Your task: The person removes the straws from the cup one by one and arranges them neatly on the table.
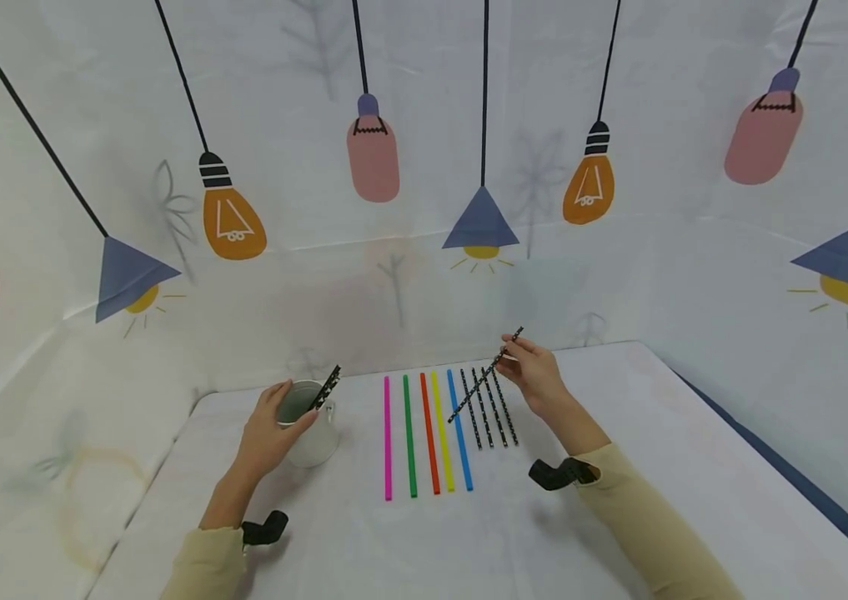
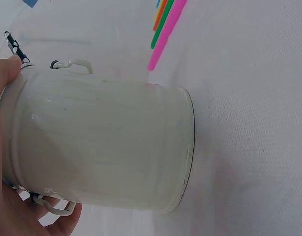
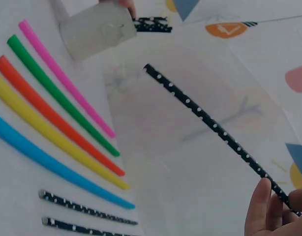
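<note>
My left hand [image 1: 264, 435] grips a white enamel pot [image 1: 317, 443] around its rim, the thumb on the near side. Two small loop handles show on the pot's sides in the left wrist view. Black straws with white dots [image 1: 328, 386] lean out of its mouth, to the right. To the right, above the table, my right hand [image 1: 538, 382] pinches another dotted black straw [image 3: 210, 121] near its upper end. Its lower end points left and overlaps the blue straw [image 1: 459, 433] in the head view.
Pink [image 1: 388, 442], green [image 1: 409, 437], red [image 1: 429, 433] and yellow [image 1: 442, 433] straws lie side by side left of the blue one. Several dotted black straws [image 1: 499, 408] lie right of it. A white wall cloth [image 1: 281, 300] printed with lamps hangs behind the white-covered table [image 1: 348, 550].
</note>
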